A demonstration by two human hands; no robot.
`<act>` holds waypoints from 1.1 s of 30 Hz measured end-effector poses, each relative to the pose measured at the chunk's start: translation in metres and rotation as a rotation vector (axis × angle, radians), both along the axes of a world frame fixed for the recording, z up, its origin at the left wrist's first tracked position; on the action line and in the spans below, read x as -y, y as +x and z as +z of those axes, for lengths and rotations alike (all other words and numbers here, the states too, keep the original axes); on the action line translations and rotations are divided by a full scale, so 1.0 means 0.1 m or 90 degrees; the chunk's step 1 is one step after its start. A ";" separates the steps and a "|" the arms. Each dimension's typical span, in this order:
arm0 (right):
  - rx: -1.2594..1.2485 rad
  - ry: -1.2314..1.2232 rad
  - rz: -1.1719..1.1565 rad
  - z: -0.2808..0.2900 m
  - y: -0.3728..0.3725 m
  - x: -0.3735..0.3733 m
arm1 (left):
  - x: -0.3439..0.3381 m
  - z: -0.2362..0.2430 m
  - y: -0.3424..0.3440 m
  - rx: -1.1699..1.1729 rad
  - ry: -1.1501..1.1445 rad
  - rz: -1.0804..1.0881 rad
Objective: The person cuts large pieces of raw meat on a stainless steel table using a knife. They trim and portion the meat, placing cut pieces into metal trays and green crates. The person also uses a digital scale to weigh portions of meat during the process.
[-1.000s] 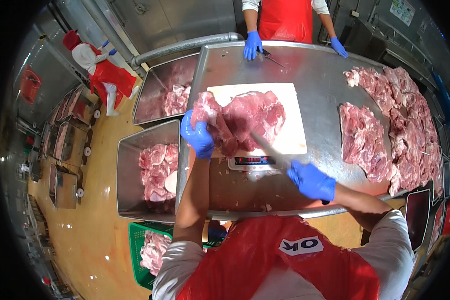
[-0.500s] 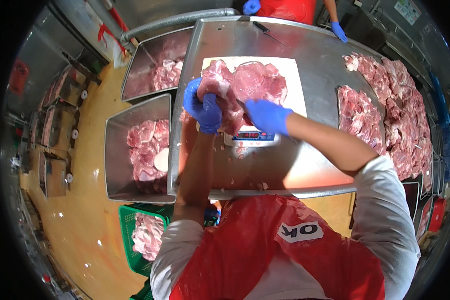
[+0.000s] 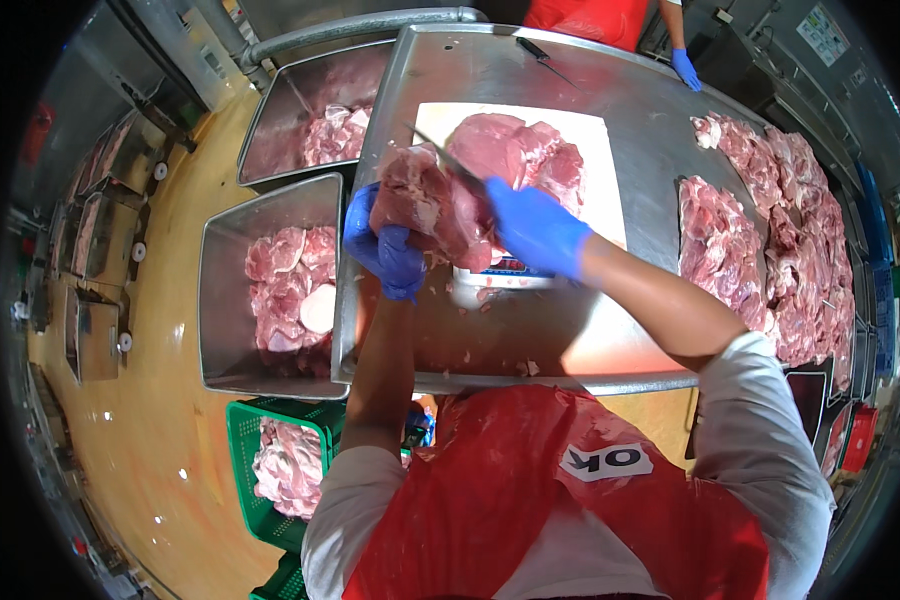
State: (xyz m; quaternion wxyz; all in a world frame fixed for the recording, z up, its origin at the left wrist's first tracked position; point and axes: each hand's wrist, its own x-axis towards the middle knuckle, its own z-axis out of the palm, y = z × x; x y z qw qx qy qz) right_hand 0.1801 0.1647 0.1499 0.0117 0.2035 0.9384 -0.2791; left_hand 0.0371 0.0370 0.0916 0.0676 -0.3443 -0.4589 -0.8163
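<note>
My left hand point(image 3: 395, 258), in a blue glove, grips a raw piece of meat point(image 3: 417, 205) from its left and near side. The meat is lifted over the left edge of a white board point(image 3: 600, 190). A knife point(image 3: 448, 158) is in my closed right hand point(image 3: 540, 228), also blue-gloved. Its blade points to the far left and passes across the far side of the held meat. Another large piece of meat point(image 3: 515, 150) lies on the board, just beyond my right hand. In front of the board, a white scale point(image 3: 490, 282) with a display is partly hidden.
The steel table point(image 3: 470, 345) carries meat piles point(image 3: 720, 240) at the right and a second knife point(image 3: 542, 57) at the far edge. Steel bins point(image 3: 220, 300) and a green crate point(image 3: 245, 470) with meat stand left. Another person's gloved hand point(image 3: 685, 68) rests at the far edge.
My left hand and the held meat have moved left, away from the meat lying on the board. The knife blade has come into plain view. One of the other person's hands has left the view.
</note>
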 end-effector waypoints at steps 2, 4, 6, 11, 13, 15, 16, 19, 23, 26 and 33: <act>0.000 0.059 0.026 -0.04 -0.31 -0.01 | -0.04 0.07 0.05 0.001 -0.027 -0.008; 0.076 0.049 0.076 0.16 -0.42 0.09 | -0.03 0.07 0.05 0.004 -0.025 0.013; 0.104 0.105 0.106 -0.07 -0.16 0.00 | -0.09 0.08 0.01 0.002 0.010 0.040; 0.220 0.144 0.070 -0.56 1.00 -0.06 | 0.05 -0.21 -0.38 -0.065 -0.100 0.197; 0.347 0.138 0.060 -0.45 1.30 -0.09 | 0.09 -0.35 -0.42 -0.008 -0.028 0.152; 0.289 0.148 0.001 -0.66 1.72 -0.21 | 0.07 -0.30 -0.38 0.030 -0.017 0.120; 0.322 0.183 0.046 -0.60 1.77 -0.27 | 0.12 -0.27 -0.37 0.043 -0.015 0.110; 0.347 0.168 0.039 -0.30 1.65 -0.15 | 0.34 -0.17 -0.27 0.078 0.004 0.062; 0.106 0.096 0.030 -0.13 0.94 0.14 | 0.50 -0.07 -0.03 0.116 0.031 -0.032; 0.111 0.035 -0.006 -0.33 0.21 0.16 | 0.50 0.01 0.09 0.113 0.072 -0.092; 0.228 0.176 0.086 -0.51 1.09 -0.20 | 0.75 0.24 0.14 -0.145 -0.163 0.210</act>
